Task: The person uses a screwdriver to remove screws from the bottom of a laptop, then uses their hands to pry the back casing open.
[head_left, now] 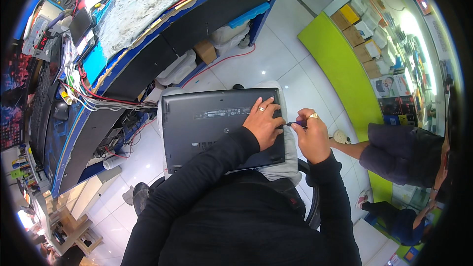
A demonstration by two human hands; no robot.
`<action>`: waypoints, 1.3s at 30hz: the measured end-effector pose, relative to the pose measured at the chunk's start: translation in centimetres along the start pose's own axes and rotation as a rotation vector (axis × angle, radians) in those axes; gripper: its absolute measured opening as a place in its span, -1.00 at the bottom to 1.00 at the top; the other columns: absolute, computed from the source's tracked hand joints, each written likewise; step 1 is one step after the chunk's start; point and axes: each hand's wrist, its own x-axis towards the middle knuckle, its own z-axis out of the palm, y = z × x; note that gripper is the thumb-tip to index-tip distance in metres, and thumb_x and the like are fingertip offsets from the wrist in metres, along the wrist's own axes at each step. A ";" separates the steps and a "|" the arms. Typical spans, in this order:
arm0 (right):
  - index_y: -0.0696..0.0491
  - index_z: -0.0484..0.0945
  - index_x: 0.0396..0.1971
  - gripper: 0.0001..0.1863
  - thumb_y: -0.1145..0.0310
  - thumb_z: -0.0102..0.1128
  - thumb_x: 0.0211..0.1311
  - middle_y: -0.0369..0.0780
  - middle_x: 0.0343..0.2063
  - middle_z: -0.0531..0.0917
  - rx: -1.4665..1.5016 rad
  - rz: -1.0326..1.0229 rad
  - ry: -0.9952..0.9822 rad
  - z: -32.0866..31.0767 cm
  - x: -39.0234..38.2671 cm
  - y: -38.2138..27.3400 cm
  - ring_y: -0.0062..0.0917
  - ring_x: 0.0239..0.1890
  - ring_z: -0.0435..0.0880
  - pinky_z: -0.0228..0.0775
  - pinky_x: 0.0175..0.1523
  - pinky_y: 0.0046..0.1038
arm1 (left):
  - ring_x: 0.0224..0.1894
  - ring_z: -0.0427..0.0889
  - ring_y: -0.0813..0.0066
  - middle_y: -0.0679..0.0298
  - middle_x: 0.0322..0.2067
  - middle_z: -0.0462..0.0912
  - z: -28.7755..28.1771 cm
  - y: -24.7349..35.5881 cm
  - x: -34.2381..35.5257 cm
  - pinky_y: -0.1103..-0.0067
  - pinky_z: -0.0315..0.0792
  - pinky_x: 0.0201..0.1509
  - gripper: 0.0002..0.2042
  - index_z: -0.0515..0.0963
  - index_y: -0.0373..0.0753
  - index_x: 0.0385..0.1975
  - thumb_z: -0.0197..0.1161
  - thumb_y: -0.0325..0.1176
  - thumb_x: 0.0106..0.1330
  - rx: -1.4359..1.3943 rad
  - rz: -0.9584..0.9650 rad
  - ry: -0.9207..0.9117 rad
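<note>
Here, the right hand (314, 139) pinches a purple screwdriver (300, 123), left hand (265, 127) spread on a laptop (185, 130) bearing pale print (215, 114).

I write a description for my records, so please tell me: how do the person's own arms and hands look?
Long black sleeves reach the wrists. The left hand, ungloved, wears a slim ring; the right hand, also ungloved, wears a broader gold-coloured ring.

Ahead of the torso (246, 216), the left hand (263, 125) lies palm down, fingers spread, its forearm (217, 160) slanting in from the torso's left; ahead and right of the torso, the right hand (311, 138) curls into a pinch, forearm (326, 187) nearly straight
</note>
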 end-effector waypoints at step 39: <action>0.20 0.53 0.06 -0.60 0.65 0.39 0.24 0.01 -0.28 0.74 0.037 0.005 0.104 1.9 0.0 0.5 -0.04 -0.26 0.78 0.62 -0.18 -0.19 | 0.55 0.28 -0.07 0.05 0.27 0.52 0.3 -0.2 0.0 -0.06 0.03 0.66 -0.63 0.69 -0.19 0.03 0.52 -0.28 0.24 0.002 0.000 0.030</action>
